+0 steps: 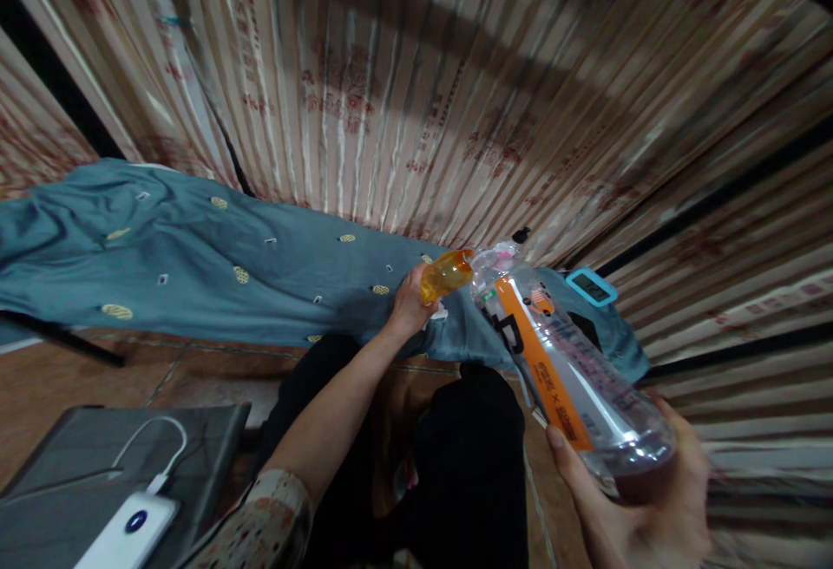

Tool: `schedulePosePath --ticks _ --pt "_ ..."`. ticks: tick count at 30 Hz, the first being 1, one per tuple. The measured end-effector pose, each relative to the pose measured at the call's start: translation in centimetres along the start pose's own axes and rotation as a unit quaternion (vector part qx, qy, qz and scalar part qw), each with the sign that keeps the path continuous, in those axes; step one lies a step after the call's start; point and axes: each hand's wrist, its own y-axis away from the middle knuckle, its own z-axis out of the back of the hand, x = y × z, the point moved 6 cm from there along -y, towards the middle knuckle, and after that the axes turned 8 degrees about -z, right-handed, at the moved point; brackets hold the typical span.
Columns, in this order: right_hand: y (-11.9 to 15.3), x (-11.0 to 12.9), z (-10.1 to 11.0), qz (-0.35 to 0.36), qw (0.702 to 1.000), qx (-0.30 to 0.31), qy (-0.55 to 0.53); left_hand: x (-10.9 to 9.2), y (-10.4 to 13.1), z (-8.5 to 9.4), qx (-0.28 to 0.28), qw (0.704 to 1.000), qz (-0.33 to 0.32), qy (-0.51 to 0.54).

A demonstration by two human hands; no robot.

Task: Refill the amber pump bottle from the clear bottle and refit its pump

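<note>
My left hand (409, 302) is closed around a small amber, see-through container (447, 276) whose far end meets the neck of a large clear bottle. The bottle (553, 361) has an orange and white label and lies tilted, its neck toward the upper left. At its base, my right hand (651, 500) grips it with the thumb along the near side. A bit of white material (440, 312) shows beside my left hand. Whether the container and the bottle neck touch is hard to tell.
A teal cloth with yellow prints (195, 265) covers the long surface ahead. A blue-framed digital display (591, 287) and a black nozzle (521, 235) are beyond the bottle. Pleated curtains (390, 101) hang behind. At lower left, a white power bank (130, 530) rests on a grey seat (58, 456).
</note>
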Motion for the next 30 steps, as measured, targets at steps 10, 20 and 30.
schedulePosePath --ticks 10,20,30 --pt "-0.12 -0.84 0.1 0.005 1.0 0.017 -0.01 0.18 -0.2 -0.28 0.003 1.0 -0.004 -0.019" --pt "0.07 -0.11 -0.02 0.011 1.0 0.006 -0.003 0.65 -0.06 -0.41 -0.005 1.0 -0.012 -0.011" --pt "0.04 -0.07 0.14 0.014 1.0 0.008 -0.002 0.22 -0.07 -0.34 0.009 0.999 0.003 -0.031"
